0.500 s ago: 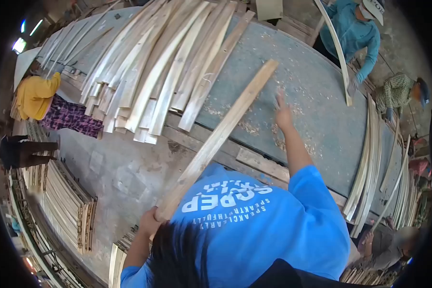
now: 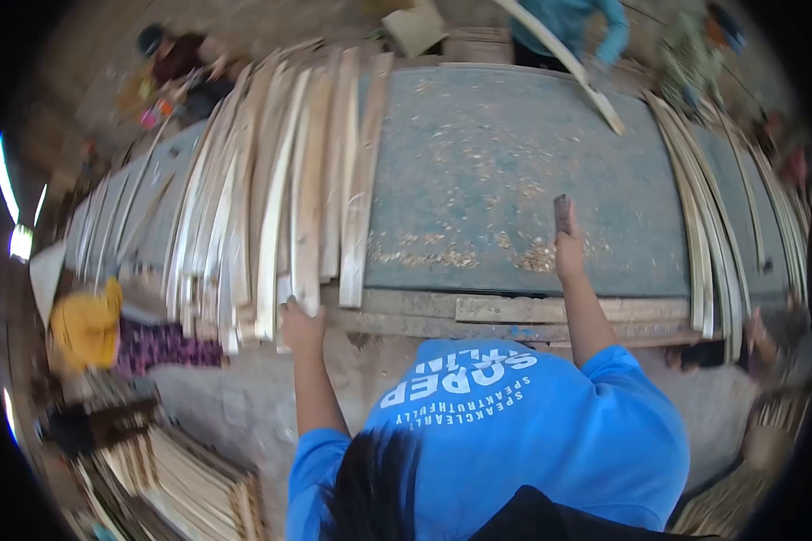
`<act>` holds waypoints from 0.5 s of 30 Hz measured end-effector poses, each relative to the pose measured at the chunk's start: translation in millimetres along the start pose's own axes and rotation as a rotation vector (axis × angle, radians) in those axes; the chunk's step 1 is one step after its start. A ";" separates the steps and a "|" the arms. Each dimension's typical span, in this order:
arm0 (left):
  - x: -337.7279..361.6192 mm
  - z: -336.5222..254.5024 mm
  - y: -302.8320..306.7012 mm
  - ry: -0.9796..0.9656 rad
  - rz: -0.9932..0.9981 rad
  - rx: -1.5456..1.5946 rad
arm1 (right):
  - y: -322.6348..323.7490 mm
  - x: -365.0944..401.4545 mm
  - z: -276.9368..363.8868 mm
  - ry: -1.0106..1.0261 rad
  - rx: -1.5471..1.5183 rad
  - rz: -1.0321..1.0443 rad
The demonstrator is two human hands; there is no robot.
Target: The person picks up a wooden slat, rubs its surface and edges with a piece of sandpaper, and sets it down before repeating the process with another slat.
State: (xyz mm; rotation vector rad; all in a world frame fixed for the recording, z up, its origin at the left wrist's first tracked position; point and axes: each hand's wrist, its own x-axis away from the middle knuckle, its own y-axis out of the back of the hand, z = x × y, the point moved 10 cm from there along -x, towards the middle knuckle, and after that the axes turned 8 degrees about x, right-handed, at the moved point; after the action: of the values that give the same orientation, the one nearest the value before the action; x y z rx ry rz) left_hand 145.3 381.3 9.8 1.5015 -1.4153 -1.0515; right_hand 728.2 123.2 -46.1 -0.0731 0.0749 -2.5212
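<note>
My left hand (image 2: 302,326) is closed around the near end of a wooden plank (image 2: 308,207), at the front edge of the pile of planks on the table. The plank lies lengthwise among the others, pointing away from me. To the right, my right hand (image 2: 567,236) is raised over the table top (image 2: 460,180), fingers stretched upward and apart from any plank. Its fingers look dark, perhaps covered; blur hides the detail. Wood shavings (image 2: 537,257) are scattered beneath and around it.
Across the table a person in a teal shirt (image 2: 612,32) holds a curved strip (image 2: 568,63). More strips (image 2: 705,225) lie at the right. A person in yellow (image 2: 86,325) stands at left, near stacked planks (image 2: 176,478). A wooden batten (image 2: 550,310) runs along the table's front edge.
The plank in my left hand has swung from slanting across the table's front onto the pile at left. My left hand has moved forward to the table edge. The view has turned.
</note>
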 end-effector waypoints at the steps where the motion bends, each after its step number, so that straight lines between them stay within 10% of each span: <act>1: -9.1 -28.8 18.0 -0.068 -0.090 -0.096 | 15.9 4.2 -0.5 0.002 -0.017 -0.077; 7: 22.2 -166.2 -2.0 -0.573 -0.255 0.314 | 50.1 55.5 20.3 -0.301 -0.745 0.141; 15: 192.2 -283.9 -89.0 -1.054 0.230 0.029 | 202.0 84.3 8.7 -0.095 -0.303 0.058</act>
State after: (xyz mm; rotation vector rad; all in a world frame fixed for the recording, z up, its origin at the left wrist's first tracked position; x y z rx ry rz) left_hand 447.8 197.0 11.7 0.7245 -2.2233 -1.7818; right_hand 776.9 -90.4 -48.7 -0.3080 0.4136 -2.4251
